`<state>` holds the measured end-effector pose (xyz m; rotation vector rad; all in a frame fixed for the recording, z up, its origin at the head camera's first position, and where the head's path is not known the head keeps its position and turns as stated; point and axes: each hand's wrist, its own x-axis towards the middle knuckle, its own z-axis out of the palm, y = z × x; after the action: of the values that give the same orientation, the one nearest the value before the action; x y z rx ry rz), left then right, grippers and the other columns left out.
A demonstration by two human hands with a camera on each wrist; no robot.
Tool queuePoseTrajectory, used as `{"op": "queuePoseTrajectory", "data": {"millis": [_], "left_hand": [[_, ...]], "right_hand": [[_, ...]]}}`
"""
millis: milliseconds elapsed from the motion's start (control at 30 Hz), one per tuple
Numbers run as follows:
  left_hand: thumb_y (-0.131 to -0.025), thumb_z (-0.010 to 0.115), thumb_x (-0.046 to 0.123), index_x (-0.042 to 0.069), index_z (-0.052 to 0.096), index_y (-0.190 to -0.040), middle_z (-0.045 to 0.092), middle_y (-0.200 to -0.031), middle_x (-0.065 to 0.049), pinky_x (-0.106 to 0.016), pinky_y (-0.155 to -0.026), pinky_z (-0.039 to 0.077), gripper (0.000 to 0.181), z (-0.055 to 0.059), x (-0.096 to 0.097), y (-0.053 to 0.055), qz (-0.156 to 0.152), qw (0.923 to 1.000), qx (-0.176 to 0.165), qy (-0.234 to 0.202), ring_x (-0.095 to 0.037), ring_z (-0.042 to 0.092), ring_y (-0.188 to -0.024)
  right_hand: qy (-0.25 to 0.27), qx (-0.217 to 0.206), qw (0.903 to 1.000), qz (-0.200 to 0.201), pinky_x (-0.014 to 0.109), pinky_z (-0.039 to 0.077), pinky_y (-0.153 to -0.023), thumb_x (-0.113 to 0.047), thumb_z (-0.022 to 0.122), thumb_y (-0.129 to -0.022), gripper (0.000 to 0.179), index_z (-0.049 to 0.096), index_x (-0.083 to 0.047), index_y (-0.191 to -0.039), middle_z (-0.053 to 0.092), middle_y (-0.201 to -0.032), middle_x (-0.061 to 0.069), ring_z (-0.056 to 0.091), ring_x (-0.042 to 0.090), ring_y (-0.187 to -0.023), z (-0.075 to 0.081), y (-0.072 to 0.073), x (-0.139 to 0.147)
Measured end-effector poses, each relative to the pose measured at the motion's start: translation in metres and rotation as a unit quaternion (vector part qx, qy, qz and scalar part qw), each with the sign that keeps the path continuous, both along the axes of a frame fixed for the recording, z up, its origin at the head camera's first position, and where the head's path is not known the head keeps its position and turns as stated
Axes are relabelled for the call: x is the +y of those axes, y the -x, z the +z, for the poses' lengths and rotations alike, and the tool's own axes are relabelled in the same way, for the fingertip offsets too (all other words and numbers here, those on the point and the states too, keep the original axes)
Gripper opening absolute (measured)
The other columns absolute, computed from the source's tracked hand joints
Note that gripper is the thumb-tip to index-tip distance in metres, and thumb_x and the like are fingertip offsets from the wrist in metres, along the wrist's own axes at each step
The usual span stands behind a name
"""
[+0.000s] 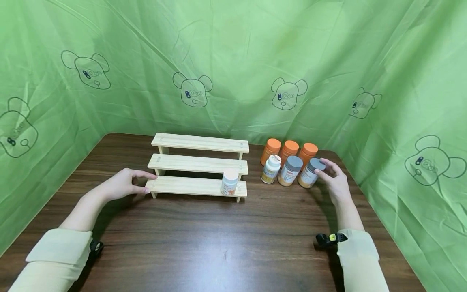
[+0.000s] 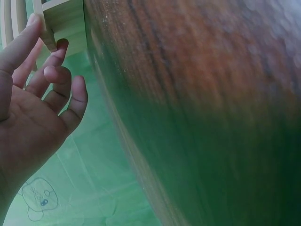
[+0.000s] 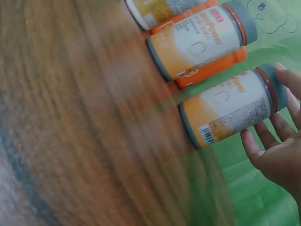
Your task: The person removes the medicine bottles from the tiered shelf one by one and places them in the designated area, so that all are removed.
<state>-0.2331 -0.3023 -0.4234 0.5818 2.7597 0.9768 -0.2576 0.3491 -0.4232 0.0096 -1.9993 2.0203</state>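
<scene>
My left hand (image 1: 122,184) holds the left end of the lowest step of a three-tier wooden display rack (image 1: 193,185), thumb at the front edge and a finger at the back. In the left wrist view its other fingers (image 2: 80,94) are loosely bent below the wood. A white bottle (image 1: 229,182) with a white cap stands on that step near its right end. On the right, my right hand (image 1: 335,182) grips the grey lid of a supplement bottle (image 3: 230,106), thumb on one side and fingers on the other. That bottle has a white and orange label.
Next to the gripped bottle stand another grey-lidded bottle (image 1: 290,171) and a white-capped bottle (image 1: 271,169) with a yellow label. Behind them is a row of orange bottles (image 1: 289,151). A green curtain (image 1: 233,61) with bear drawings surrounds the dark wooden table (image 1: 204,239).
</scene>
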Motion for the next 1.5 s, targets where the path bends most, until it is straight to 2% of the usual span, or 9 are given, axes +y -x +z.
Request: {"op": "queuePoseTrajectory", "data": {"millis": [133, 233, 367, 533, 667, 1067, 1333, 1500], "left_hand": [[-0.078, 0.076, 0.031, 0.015, 0.065, -0.121, 0.051, -0.061, 0.002, -0.025, -0.052, 0.037, 0.047, -0.002, -0.001, 0.0, -0.001, 1.0, 0.002, -0.001, -0.005, 0.04, -0.052], [-0.078, 0.076, 0.031, 0.016, 0.065, -0.121, 0.053, -0.061, 0.002, -0.025, -0.052, 0.037, 0.047, -0.003, -0.001, 0.0, -0.003, 1.0, 0.004, 0.0, -0.005, 0.041, -0.052], [-0.078, 0.076, 0.031, 0.016, 0.065, -0.121, 0.054, -0.062, 0.003, -0.025, -0.053, 0.037, 0.046, -0.004, -0.002, 0.0, -0.005, 1.0, 0.005, -0.001, -0.004, 0.041, -0.053], [-0.079, 0.076, 0.031, 0.015, 0.065, -0.121, 0.054, -0.063, 0.002, -0.025, -0.054, 0.037, 0.047, -0.003, -0.001, 0.0, -0.002, 1.0, 0.001, -0.002, -0.005, 0.041, -0.054], [-0.079, 0.076, 0.031, 0.015, 0.065, -0.121, 0.054, -0.063, 0.002, -0.025, -0.053, 0.037, 0.047, -0.003, -0.001, 0.0, 0.002, 1.0, -0.004, -0.002, -0.005, 0.041, -0.053], [-0.079, 0.076, 0.031, 0.017, 0.065, -0.121, 0.06, -0.077, 0.001, -0.024, -0.059, 0.036, 0.046, -0.002, -0.001, 0.001, 0.003, 1.0, 0.001, 0.006, -0.007, 0.04, -0.059], [-0.079, 0.076, 0.03, 0.016, 0.066, -0.121, 0.063, -0.085, 0.001, -0.024, -0.064, 0.037, 0.045, -0.001, 0.001, 0.001, 0.001, 0.9998, 0.015, 0.015, -0.01, 0.043, -0.065], [-0.079, 0.076, 0.029, 0.016, 0.065, -0.121, 0.062, -0.081, 0.001, -0.024, -0.062, 0.037, 0.045, -0.002, 0.0, 0.001, 0.001, 0.9998, 0.013, 0.015, -0.009, 0.042, -0.063]], "right_hand": [[0.002, 0.013, 0.9999, 0.003, 0.013, 0.042, -0.088, 0.001, 0.068, -0.084, 0.053, 0.05, 0.0, -0.133, 0.057, -0.126, 0.003, 0.046, 0.018, -0.12, 0.008, -0.003, 0.0], [0.004, 0.018, 0.9998, 0.001, 0.013, 0.04, -0.09, 0.001, 0.067, -0.084, 0.053, 0.05, -0.002, -0.134, 0.059, -0.125, 0.0, 0.043, 0.021, -0.125, 0.016, -0.005, -0.001], [0.007, 0.02, 0.9998, 0.001, 0.014, 0.041, -0.089, 0.001, 0.067, -0.084, 0.052, 0.05, -0.002, -0.134, 0.061, -0.118, -0.005, 0.048, 0.016, -0.119, 0.028, -0.009, -0.004], [0.008, 0.037, 0.999, 0.024, 0.014, 0.041, -0.09, 0.003, 0.065, -0.085, 0.051, 0.05, -0.002, -0.134, 0.06, -0.122, -0.003, 0.05, 0.01, -0.115, 0.041, -0.014, -0.009], [0.015, 0.05, 0.9975, 0.048, 0.014, 0.04, -0.092, 0.005, 0.063, -0.085, 0.051, 0.049, 0.0, -0.134, 0.06, -0.124, -0.002, 0.049, 0.012, -0.118, 0.05, -0.017, -0.015], [0.0, 0.056, 0.9956, 0.075, 0.019, 0.038, -0.098, 0.005, 0.062, -0.086, 0.05, 0.048, -0.001, -0.134, 0.053, -0.135, 0.005, 0.046, 0.017, -0.124, 0.077, -0.032, -0.05], [-0.009, 0.065, 0.9929, 0.099, 0.02, 0.038, -0.097, 0.004, 0.062, -0.087, 0.048, 0.05, -0.002, -0.133, 0.053, -0.135, 0.005, 0.044, 0.019, -0.125, 0.086, -0.04, -0.078], [-0.038, 0.065, 0.9911, 0.109, 0.021, 0.039, -0.097, -0.001, 0.065, -0.087, 0.048, 0.051, -0.003, -0.132, 0.051, -0.137, 0.007, 0.042, 0.024, -0.128, 0.088, -0.043, -0.096]]}}
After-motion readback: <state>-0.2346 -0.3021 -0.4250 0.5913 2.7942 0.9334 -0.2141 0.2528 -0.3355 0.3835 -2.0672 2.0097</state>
